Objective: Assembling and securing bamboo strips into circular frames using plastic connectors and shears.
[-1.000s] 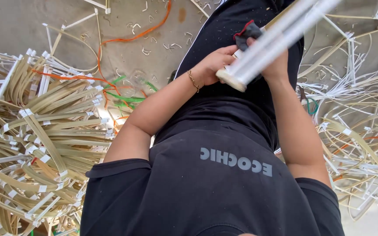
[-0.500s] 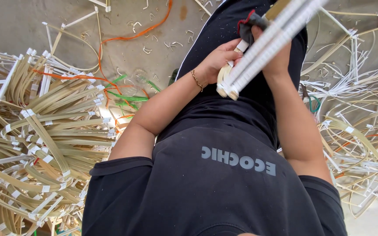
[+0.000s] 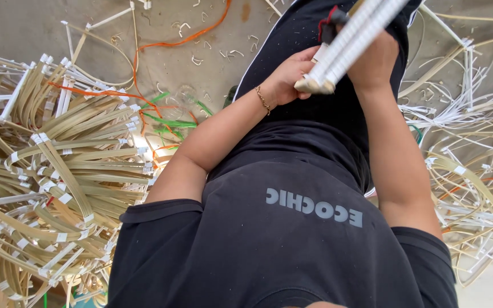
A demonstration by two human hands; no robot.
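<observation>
My black shirt and trousers fill the middle, so most of the concrete floor (image 3: 58,28) under me is hidden. Big heap of bent tan strips w/ white tape ends (image 3: 47,171) lies at 9 o'clock, running off the left edge; a looser tangle of white and tan strips (image 3: 475,165) sits at 3 o'clock, cut by the right edge. Orange cord (image 3: 144,45) and green strips (image 3: 169,120) lie btwn heap and my arm.

At 1 o'clock I hold a bundle of white rods (image 3: 349,43); its far end leaves the top edge. My left hand (image 3: 289,77) is curled at the near end, touching it. My right hand (image 3: 375,57) is wrapped around the bundle, fingers mostly hidden behind it. A red-and-dark tool (image 3: 331,25) is wedged btwn hands; can't make out what it is.
</observation>
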